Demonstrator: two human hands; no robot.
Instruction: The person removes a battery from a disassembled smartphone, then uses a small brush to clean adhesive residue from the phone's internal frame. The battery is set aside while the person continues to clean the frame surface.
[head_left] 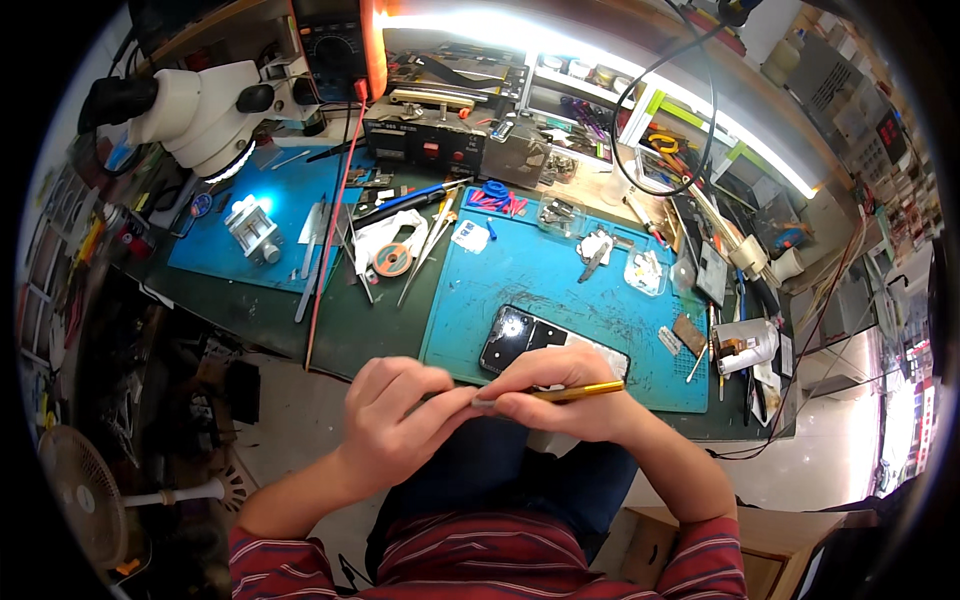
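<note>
My right hand (560, 405) grips a slim gold-coloured tool (600, 389), its silver front end pointing left. My left hand (400, 410) is closed, its fingertips meeting at the front end of the tool; whatever else they hold is hidden. Both hands are in front of the bench's near edge, above my lap. Just beyond them a smartphone (512, 338) lies on a blue mat (470, 285), its left part black and its right part pale, partly behind my right hand. Small trays (645, 275) of parts sit farther back on the mat.
A microscope (195, 115) stands at the back left over a metal holder (252, 230). A multimeter (330, 45), tweezers (425, 260), a solder spool (392, 260) and a power unit (425, 140) are around it. Cluttered tools (740, 350) line the right. A fan (90, 490) stands low left.
</note>
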